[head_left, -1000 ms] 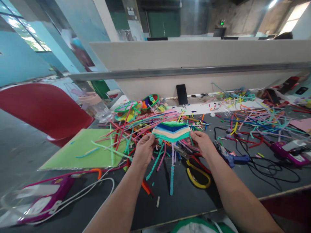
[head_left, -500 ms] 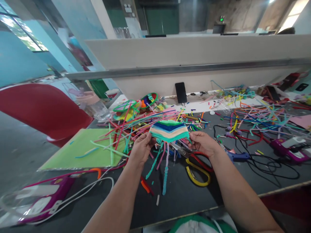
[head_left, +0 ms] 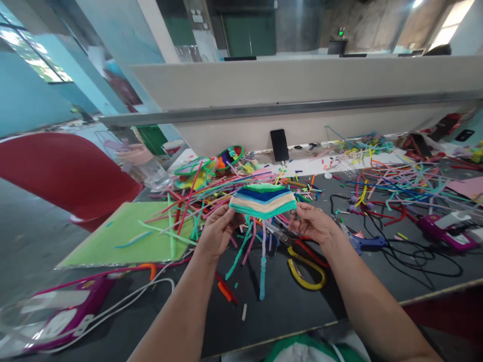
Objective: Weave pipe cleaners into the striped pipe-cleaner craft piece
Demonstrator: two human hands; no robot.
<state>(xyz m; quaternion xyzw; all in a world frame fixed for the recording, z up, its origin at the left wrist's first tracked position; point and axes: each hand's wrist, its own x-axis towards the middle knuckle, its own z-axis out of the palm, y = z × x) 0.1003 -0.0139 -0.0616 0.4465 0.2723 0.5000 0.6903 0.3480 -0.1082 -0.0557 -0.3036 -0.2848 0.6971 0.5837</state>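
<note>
Between my two hands is a striped craft piece (head_left: 263,201) of fuzzy pipe cleaners, banded in green, dark blue, light blue, cream and turquoise. My left hand (head_left: 219,229) pinches its left corner, and my right hand (head_left: 311,221) pinches its right corner. Below it hang fuzzy strands, among them a turquoise strand (head_left: 238,259) and a strand that runs from lilac to blue (head_left: 263,276). Scissors with one yellow and one red handle (head_left: 307,274) lie on the table under my right hand, their blades partly behind the piece.
Loose pipe cleaners (head_left: 222,188) pile up behind my hands. A green sheet (head_left: 124,236) lies left, near a purple power strip (head_left: 75,314). At right are a blue glue gun (head_left: 370,244), black cables and another purple power strip (head_left: 449,231). A phone (head_left: 279,145) leans on the partition.
The craft piece is tilted slightly differently, and its hanging strands have swung a little to the right. Both hands keep their hold on it. The camera view has shifted slightly.
</note>
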